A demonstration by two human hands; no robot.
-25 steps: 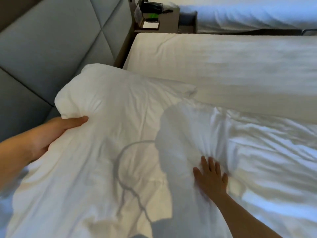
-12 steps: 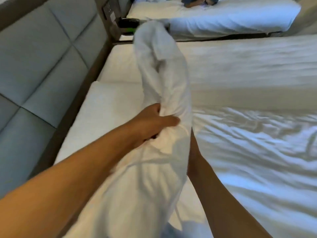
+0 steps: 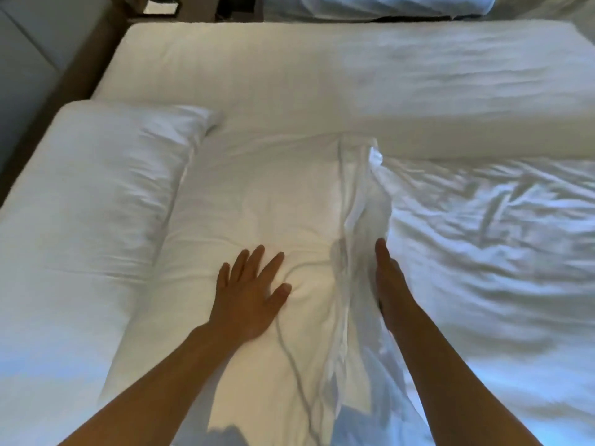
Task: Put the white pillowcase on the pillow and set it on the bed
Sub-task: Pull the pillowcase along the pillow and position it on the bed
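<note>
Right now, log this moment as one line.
stage: smoothing | pillow: flat on bed | left hand: open, palm down on pillow | right hand: edge-on along bunched pillowcase edge

Second white pillow lies at left, lengthwise near to far. Grey padded headboard with brown wooden frame at far left. Crumpled white duvet at right. Another bed beyond, at far edge, partly cut off.

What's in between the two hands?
In the head view, only the pillow in its white case: a bunched ridge of loose fabric runs between the flat left hand and the right hand.
</note>
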